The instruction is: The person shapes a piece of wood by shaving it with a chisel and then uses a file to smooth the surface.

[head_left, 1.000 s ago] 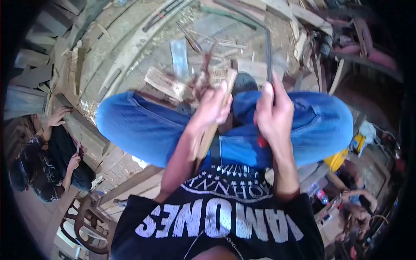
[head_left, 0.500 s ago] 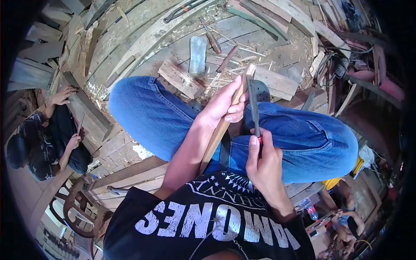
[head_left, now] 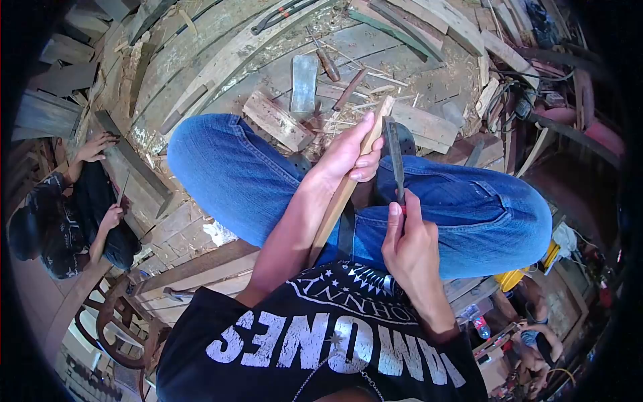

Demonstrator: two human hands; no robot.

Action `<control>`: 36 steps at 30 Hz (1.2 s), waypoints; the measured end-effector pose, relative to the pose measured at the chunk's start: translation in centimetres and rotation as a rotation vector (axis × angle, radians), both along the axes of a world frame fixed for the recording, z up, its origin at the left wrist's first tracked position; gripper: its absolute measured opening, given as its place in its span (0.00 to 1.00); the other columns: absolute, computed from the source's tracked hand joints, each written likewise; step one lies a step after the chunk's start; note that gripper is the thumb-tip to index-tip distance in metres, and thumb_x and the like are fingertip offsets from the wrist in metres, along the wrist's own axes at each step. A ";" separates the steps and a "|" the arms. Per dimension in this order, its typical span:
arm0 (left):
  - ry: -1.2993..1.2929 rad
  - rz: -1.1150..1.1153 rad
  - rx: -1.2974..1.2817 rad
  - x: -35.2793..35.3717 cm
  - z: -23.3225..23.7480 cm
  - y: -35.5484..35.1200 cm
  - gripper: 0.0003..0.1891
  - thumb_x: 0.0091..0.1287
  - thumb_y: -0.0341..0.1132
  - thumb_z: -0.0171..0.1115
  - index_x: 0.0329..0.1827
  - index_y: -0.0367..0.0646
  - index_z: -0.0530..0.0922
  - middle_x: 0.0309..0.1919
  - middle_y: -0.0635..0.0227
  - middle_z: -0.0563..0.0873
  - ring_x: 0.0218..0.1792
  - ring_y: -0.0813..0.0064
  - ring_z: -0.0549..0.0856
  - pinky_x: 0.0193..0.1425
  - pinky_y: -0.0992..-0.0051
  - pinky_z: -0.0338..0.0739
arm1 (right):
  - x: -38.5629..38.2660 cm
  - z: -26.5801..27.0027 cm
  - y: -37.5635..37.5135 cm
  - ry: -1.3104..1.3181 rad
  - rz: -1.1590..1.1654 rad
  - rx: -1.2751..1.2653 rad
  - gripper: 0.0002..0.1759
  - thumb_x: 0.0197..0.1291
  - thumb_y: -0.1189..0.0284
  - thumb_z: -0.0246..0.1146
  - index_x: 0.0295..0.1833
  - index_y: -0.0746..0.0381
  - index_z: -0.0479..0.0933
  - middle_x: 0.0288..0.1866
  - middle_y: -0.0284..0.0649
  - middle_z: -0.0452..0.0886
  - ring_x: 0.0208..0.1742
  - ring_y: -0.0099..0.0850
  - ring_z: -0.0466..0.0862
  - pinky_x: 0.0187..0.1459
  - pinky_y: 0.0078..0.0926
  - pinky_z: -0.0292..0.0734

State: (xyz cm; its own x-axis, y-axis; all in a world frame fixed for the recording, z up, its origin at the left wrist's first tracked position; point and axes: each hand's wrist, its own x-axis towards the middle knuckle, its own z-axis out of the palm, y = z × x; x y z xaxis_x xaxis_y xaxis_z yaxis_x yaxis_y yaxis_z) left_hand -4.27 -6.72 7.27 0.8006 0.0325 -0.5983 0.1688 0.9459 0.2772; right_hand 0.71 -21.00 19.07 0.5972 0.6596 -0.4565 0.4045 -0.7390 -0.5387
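My left hand [head_left: 345,157] is wrapped around a long, narrow strip of wood [head_left: 335,218], which slants from my lap up past my fingers. Its far end points away from me above the floor. In my right hand [head_left: 412,241] is a chisel [head_left: 394,155] with a long grey blade and a bit of red at the handle. The blade points away from me, beside the wood and just right of my left fingers. Most of the handle is hidden in my grip.
On the floor ahead lie a grey metal plate [head_left: 304,84], a wooden-handled tool [head_left: 327,65], wood blocks [head_left: 276,120] and shavings. Pliers-like handles [head_left: 284,15] rest on a curved board. Another person [head_left: 74,208] works at far left; someone else [head_left: 536,335] sits at lower right.
The chisel has drawn slightly back toward me and right, its blade tipping a little away from the wood. My left hand keeps its hold, nearly still.
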 end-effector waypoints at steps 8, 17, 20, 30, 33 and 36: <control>0.094 -0.004 0.139 0.2 -0.7 -0.1 0.28 0.75 0.63 0.42 0.31 0.46 0.67 0.12 0.80 0.61 0.09 0.86 0.58 0.13 0.81 0.53 | -1.3 -3.7 0.7 -0.004 -0.065 -0.022 0.09 0.70 0.73 0.53 0.48 0.69 0.69 0.16 0.58 0.76 0.20 0.57 0.80 0.21 0.50 0.71; 0.138 0.005 0.142 -0.1 -0.5 -0.5 0.27 0.74 0.63 0.43 0.30 0.47 0.68 0.12 0.81 0.60 0.09 0.87 0.57 0.13 0.82 0.51 | -1.2 -5.1 1.7 -0.034 -0.116 0.074 0.09 0.71 0.72 0.53 0.47 0.68 0.69 0.20 0.57 0.78 0.24 0.55 0.82 0.22 0.46 0.72; 0.133 0.006 0.187 0.1 -0.4 -0.1 0.28 0.74 0.63 0.42 0.31 0.46 0.68 0.12 0.81 0.61 0.09 0.86 0.57 0.13 0.82 0.51 | -1.4 -5.3 1.8 -0.035 -0.116 0.094 0.09 0.70 0.72 0.53 0.45 0.69 0.68 0.18 0.57 0.77 0.22 0.55 0.81 0.21 0.48 0.73; 0.154 0.020 0.142 0.4 0.1 -0.3 0.28 0.74 0.63 0.44 0.31 0.46 0.68 0.13 0.80 0.61 0.09 0.87 0.57 0.12 0.83 0.51 | -1.4 -5.8 0.9 -0.119 -0.099 0.068 0.09 0.70 0.71 0.55 0.46 0.68 0.69 0.20 0.56 0.79 0.23 0.55 0.82 0.21 0.46 0.73; 0.177 0.001 0.165 0.4 -0.6 -0.7 0.28 0.74 0.63 0.45 0.31 0.45 0.68 0.13 0.80 0.62 0.09 0.86 0.58 0.13 0.82 0.51 | -1.1 -5.8 0.7 -0.173 -0.054 0.039 0.09 0.70 0.72 0.54 0.46 0.68 0.69 0.20 0.56 0.78 0.22 0.54 0.82 0.20 0.46 0.72; 0.113 -0.009 0.168 0.3 -1.1 -0.6 0.28 0.74 0.62 0.44 0.32 0.45 0.69 0.12 0.79 0.64 0.10 0.84 0.61 0.14 0.79 0.55 | -0.9 -5.7 0.7 -0.078 -0.093 0.069 0.09 0.71 0.72 0.54 0.46 0.68 0.69 0.19 0.56 0.78 0.21 0.54 0.82 0.20 0.46 0.72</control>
